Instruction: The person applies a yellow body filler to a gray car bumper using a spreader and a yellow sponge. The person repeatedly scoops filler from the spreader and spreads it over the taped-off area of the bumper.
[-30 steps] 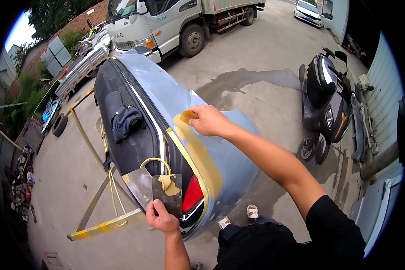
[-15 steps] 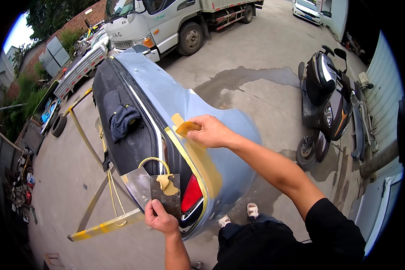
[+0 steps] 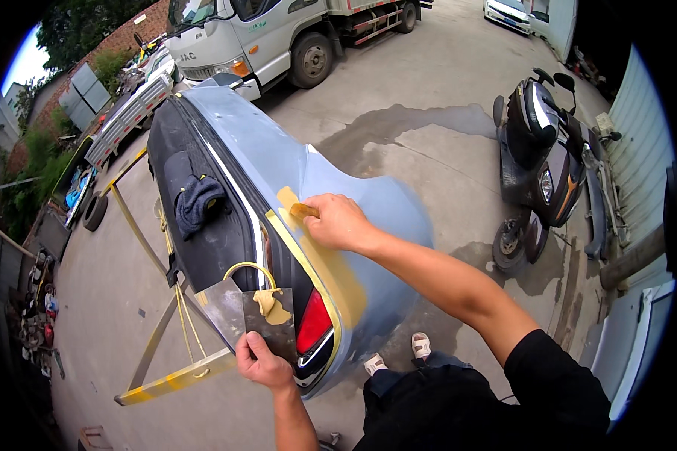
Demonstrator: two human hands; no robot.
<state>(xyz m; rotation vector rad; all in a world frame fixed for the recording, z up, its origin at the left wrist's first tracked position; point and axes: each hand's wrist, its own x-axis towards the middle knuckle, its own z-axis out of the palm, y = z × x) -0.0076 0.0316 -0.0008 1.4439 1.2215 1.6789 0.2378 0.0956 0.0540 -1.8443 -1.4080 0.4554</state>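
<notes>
A blue-grey car bumper (image 3: 380, 199) lies in front of me, with a black inner part and a red light (image 3: 314, 323) at its near end. My right hand (image 3: 338, 220) pinches a yellow putty spreader (image 3: 302, 211) against the bumper's upper edge. Below it, a band of yellow putty (image 3: 344, 289) runs down the painted surface beside a pale yellow tape strip (image 3: 297, 248). In my left hand (image 3: 265, 366) is a flat metal putty plate (image 3: 278, 338), carrying a tan lump of putty (image 3: 271, 307), held close to the light. A second, shinier metal sheet (image 3: 223, 304) adjoins the plate.
A dark cloth (image 3: 199, 204) rests on the bumper's black part. Yellow stand bars (image 3: 174, 382) show under its left side. A truck (image 3: 271, 41) is parked beyond, a scooter (image 3: 538, 161) stands at the right, and a tire (image 3: 95, 212) lies at the left.
My right hand and the spreader have shifted slightly left along the bumper's edge. Less of the spreader shows now. The whole view has moved a little; my left hand still holds the plate.
</notes>
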